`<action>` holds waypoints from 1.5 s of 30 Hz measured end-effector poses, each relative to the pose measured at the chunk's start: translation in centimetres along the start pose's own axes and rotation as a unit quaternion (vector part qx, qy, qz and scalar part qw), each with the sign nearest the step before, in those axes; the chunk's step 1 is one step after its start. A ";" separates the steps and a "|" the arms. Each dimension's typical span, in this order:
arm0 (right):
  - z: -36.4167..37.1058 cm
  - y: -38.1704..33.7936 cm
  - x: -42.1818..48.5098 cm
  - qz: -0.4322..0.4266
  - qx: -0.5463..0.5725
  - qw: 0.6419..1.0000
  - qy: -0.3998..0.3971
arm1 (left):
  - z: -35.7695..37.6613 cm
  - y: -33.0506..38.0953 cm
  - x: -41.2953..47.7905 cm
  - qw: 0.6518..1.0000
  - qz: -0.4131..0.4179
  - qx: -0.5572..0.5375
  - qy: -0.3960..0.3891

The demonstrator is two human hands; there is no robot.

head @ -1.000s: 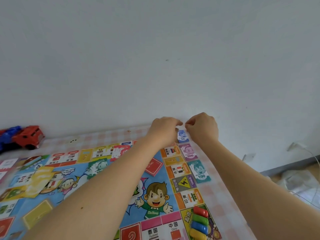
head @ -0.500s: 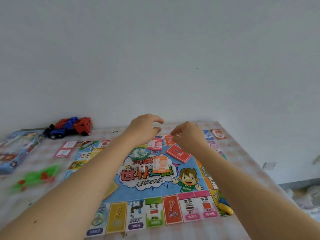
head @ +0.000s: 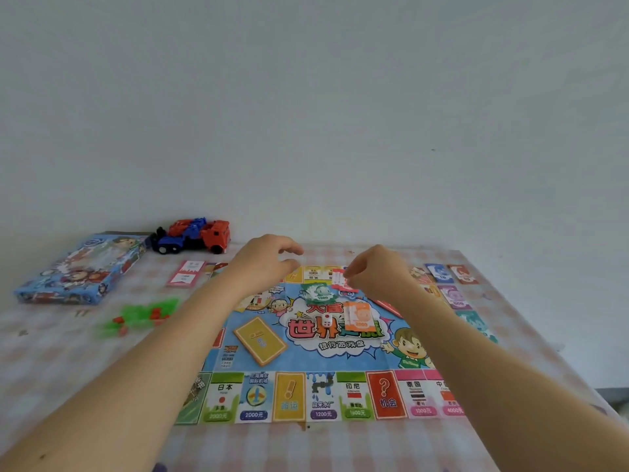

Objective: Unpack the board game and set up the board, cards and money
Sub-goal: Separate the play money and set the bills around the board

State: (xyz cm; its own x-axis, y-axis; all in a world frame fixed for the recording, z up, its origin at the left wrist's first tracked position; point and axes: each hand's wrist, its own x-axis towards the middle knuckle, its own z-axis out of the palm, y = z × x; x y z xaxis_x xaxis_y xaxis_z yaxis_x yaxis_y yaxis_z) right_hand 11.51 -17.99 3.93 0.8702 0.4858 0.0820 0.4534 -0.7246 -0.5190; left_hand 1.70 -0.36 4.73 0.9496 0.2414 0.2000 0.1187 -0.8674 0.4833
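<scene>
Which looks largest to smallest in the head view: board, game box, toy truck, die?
1. Board
2. Game box
3. Toy truck, which stands farther back than the box, so their true sizes are unsure
4. Die, clearly the smallest

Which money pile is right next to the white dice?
The orange pile, in the board's middle, just right of the dice. The green pile lies farther back.
</scene>
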 end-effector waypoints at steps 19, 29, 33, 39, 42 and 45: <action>0.7 1.7 4.0 0.039 -0.045 0.998 0.032 | 3.7 -0.7 4.1 0.998 -0.015 -0.038 -0.046; 0.9 1.1 4.5 -0.061 -0.040 0.994 -0.078 | 3.5 -1.5 6.5 0.997 -0.034 0.001 -0.071; 1.3 -0.8 4.6 -0.105 -0.038 0.986 -0.128 | 1.3 -3.0 5.9 0.997 -0.052 -0.005 -0.049; 2.1 -3.1 4.4 -0.115 -0.098 0.971 -0.185 | -1.8 -5.6 4.0 0.995 -0.093 -0.019 -0.042; 2.4 -3.7 4.1 -0.104 -0.136 0.962 -0.211 | -2.4 -6.3 3.0 0.992 -0.113 -0.020 -0.056; 2.7 -4.0 3.9 -0.101 -0.151 0.961 -0.209 | -2.5 -6.6 2.5 0.983 -0.150 0.042 -0.092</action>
State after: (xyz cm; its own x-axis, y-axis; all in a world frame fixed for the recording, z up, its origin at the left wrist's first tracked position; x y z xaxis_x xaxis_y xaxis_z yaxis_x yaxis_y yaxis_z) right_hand 12.57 -11.91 4.05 0.6337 0.7400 -0.2256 0.6957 -0.6726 -0.2521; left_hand 2.59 7.10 4.17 0.9034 0.4163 -0.1027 0.4185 -0.8036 0.4231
